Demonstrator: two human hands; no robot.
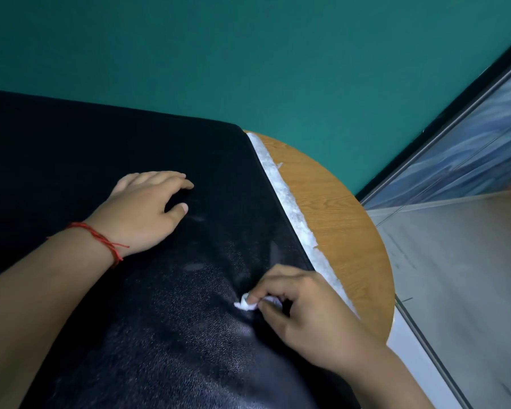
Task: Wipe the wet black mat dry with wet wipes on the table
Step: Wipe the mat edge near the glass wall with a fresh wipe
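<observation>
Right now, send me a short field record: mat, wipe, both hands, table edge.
black mat: lies on the wooden table; glistens in patches
wipe: small, white, crumpled, on the mat
right hand: pinches the wipe
left hand: rests on the mat, holds nothing
white strip: along the mat's right edge

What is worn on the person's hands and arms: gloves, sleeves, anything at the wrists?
No gloves on the left hand or the right hand, and no sleeves in view on either forearm. A thin red string bracelet, knotted with loose ends, circles the left wrist. The right wrist shows nothing worn.
</observation>
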